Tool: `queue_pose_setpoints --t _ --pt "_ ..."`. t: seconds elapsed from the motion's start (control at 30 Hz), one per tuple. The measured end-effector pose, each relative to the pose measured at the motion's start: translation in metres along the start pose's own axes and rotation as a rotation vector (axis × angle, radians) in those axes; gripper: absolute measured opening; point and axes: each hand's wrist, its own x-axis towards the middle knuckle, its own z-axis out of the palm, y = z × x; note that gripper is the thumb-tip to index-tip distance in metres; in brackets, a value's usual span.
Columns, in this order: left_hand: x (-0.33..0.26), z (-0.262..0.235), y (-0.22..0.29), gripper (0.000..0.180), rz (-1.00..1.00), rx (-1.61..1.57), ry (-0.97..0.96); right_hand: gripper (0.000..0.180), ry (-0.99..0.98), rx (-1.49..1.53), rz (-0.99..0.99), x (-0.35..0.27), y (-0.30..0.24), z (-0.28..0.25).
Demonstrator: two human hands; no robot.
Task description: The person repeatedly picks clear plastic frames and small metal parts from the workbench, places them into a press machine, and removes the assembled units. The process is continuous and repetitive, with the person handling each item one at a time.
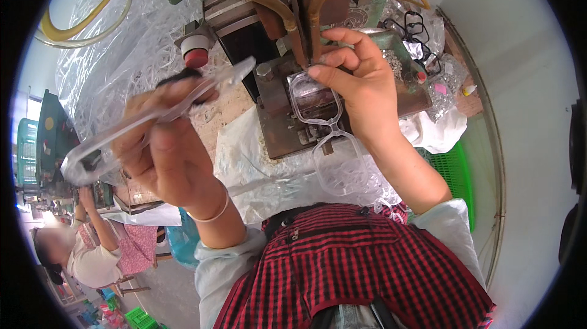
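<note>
My left hand [174,161] is raised at the left, its fingers closed around a clear plastic eyeglass frame [78,161] that is smeared by motion. Something black shows by its fingertips. On the right, my right hand [370,84] pinches the upper edge of a second clear eyeglass frame [335,126] between thumb and finger. One rim of that frame rests over the metal fixture [278,130] of a machine. Its other rim hangs past the fixture's near edge, toward me. Two brownish tubes [296,35] come down to the fixture close to my right fingertips.
A red push button [196,57] sits left of the fixture. Clear plastic wrap [122,41] is heaped at the far left. Black eyeglass frames [416,26] and small bags lie at the far right, above a green basket [455,173]. Another person [92,249] sits at lower left.
</note>
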Motion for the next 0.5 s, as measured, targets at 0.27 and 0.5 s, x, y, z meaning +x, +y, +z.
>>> queue_pose_setpoints --t 0.27,0.5 --pt "0.002 0.008 -0.003 0.022 0.049 0.331 -0.029 0.038 -0.057 -0.339 -0.225 -0.033 -0.026 0.007" --pt "-0.036 0.057 -0.022 0.028 0.073 0.618 -0.441 0.026 0.151 -1.017 -0.236 -0.031 0.028 -0.103"
